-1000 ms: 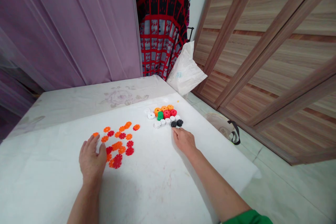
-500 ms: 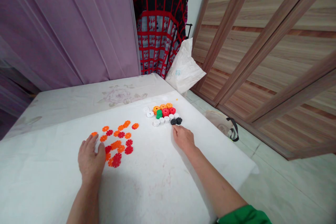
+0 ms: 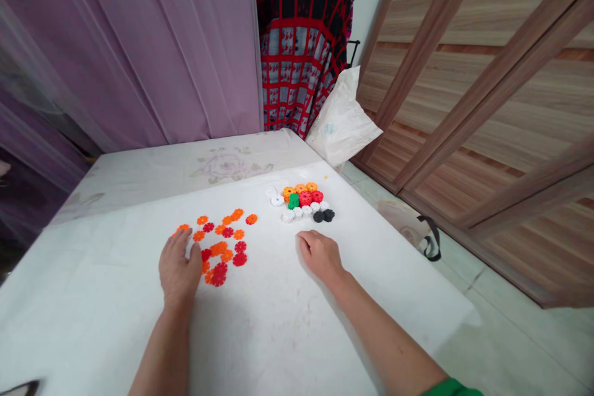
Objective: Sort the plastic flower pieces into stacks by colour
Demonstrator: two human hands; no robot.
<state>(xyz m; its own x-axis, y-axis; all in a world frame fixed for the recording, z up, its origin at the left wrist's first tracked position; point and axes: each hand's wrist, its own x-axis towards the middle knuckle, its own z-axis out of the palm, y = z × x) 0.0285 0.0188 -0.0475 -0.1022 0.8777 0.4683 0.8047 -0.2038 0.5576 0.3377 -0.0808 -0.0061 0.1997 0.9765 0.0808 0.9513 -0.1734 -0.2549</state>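
Note:
My left hand (image 3: 179, 269) lies over the left side of a loose scatter of flat toothed discs, fingers stretched and thumb apart. Its fingertips touch or hover at an orange disc (image 3: 184, 228). Just right of the thumb are red discs (image 3: 219, 273) and more orange discs (image 3: 226, 255). My right hand (image 3: 320, 255) is curled closed above the white cloth, nearer to me than the stacked discs; whatever its fingers hold, if anything, is hidden. Beyond it stand black stacks (image 3: 323, 216), white stacks (image 3: 297, 213), red stacks (image 3: 305, 198), a green stack (image 3: 293, 201) and orange-yellow stacks (image 3: 300, 189).
White discs (image 3: 277, 200) lie left of the green stack. The cloth-covered table (image 3: 260, 334) ends at the right above a tiled floor. A white bag (image 3: 341, 120) stands at its far corner, a wooden wardrobe (image 3: 445, 99) on the right and a purple curtain (image 3: 162, 43) behind.
My right hand has drawn back from the black stacks, toward me and to the left. My left hand stays by the scattered discs. The whole view has shifted a little.

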